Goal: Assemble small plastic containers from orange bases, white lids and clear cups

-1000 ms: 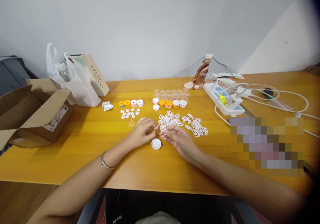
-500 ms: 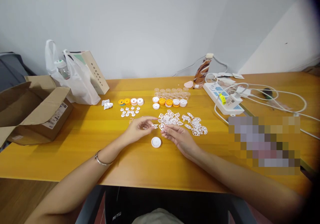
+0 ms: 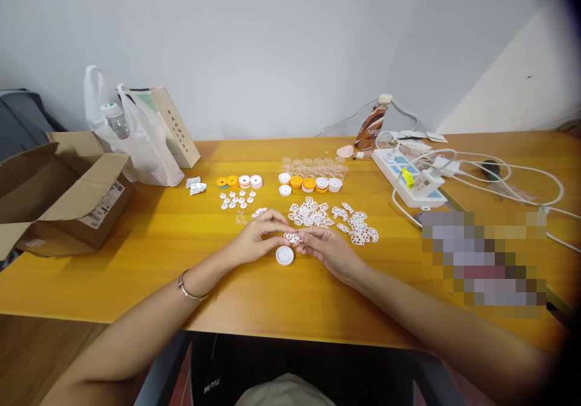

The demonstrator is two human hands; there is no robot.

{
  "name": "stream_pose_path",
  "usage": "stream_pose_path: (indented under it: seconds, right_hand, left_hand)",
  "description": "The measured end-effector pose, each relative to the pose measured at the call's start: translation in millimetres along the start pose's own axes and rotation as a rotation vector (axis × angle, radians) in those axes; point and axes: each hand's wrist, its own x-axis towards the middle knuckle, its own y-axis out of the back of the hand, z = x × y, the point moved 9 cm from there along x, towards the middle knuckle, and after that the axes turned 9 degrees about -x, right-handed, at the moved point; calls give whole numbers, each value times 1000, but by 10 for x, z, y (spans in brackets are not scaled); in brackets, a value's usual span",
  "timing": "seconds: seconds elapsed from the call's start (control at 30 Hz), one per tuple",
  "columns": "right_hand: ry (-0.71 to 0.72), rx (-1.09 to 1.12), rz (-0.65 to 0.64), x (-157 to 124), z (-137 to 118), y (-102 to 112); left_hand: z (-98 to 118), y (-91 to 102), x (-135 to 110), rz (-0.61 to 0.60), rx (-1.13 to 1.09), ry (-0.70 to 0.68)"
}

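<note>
Between my two hands is a small white openwork plastic piece (image 3: 292, 237). My left hand (image 3: 259, 236) pinches it from the left, thumb below and fingers above. My right hand (image 3: 325, 250) grips its right side with thumb and fingertips, partly covering it. Just below them lies a round white lidlike disc (image 3: 284, 256) on the table. Behind my hands is a pile of white cut-out pieces (image 3: 311, 212), with a second pile (image 3: 361, 229) to its right. Small white knobbed discs (image 3: 233, 200) and tiny clear rings (image 3: 240, 217) lie left of them.
Orange and white round cases (image 3: 309, 184) and clear cups (image 3: 315, 166) stand farther back on the wooden table (image 3: 227, 309). An open cardboard box (image 3: 68, 212) and a plastic bag (image 3: 152, 146) are left. A bottle (image 3: 372, 124), a power strip (image 3: 406, 179) and loose cables are right.
My left hand has moved right and slightly down, bringing its white piece together with the one in my right hand. The pieces now meet between my fingertips above the white disc.
</note>
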Motion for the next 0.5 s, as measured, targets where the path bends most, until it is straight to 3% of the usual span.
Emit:
stream_pose_path:
  seconds: [0.37,0.5]
  right_hand:
    - [30,-148,17,16,-14,25]
    - [57,-204,47,12,-80,38]
  left_hand:
    - [40,-63,-19,-40,35,18]
    - [37,-58,-20,-1,36,53]
